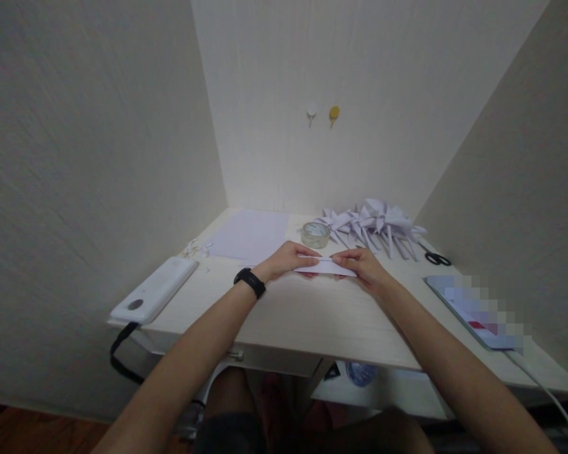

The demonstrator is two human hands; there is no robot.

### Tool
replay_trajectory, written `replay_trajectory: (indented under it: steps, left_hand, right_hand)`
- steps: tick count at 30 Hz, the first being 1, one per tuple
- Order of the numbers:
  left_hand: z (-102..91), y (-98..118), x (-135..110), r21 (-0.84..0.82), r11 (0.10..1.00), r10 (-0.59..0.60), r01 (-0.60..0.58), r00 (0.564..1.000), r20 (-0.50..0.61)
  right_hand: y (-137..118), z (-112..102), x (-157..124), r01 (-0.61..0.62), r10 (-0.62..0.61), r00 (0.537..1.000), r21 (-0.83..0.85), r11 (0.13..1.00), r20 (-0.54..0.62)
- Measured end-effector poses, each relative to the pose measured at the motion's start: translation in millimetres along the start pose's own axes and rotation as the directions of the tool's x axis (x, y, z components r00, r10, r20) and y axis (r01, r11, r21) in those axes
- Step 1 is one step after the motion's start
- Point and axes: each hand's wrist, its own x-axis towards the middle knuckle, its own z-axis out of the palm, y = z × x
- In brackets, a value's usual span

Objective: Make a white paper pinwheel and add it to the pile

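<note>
Between my two hands is a small piece of white paper [329,267], held level just above the desk, with a narrow fold or roll along its far edge. My left hand [292,260] pinches its left end, thumb on top and fingers beneath. At the other end my right hand [362,266] grips the paper in the same way, its thumb near the middle of the far edge. Just beyond the hands stands a roll of clear tape [315,235]. Behind it to the right lies a pile of folded white paper pinwheels [378,221] with rolled paper sticks.
White paper sheets [248,233] lie at the back left, with small paper scraps [199,249] beside them. A white power bank [156,293] with a black strap sits on the left edge. Black scissors [438,258] and a tablet [473,312] with a white cable are on the right.
</note>
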Motion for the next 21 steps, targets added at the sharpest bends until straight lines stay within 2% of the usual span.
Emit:
replay_trajectory:
  steps: [9, 21]
  left_hand:
    - [-4.3, -8.8, 4.9, 0.017, 1.000, 0.017, -0.016, 1.000, -0.014]
    - [-0.7, -9.6, 4.2, -0.037, 0.999, 0.018, -0.018, 1.000, 0.003]
  right_hand:
    - [2.8, -0.5, 1.0, -0.013, 0.013, 1.000, 0.007, 1.000, -0.025]
    - [4.0, 1.2, 1.0, 0.018, -0.018, 1.000, 0.008, 1.000, -0.015]
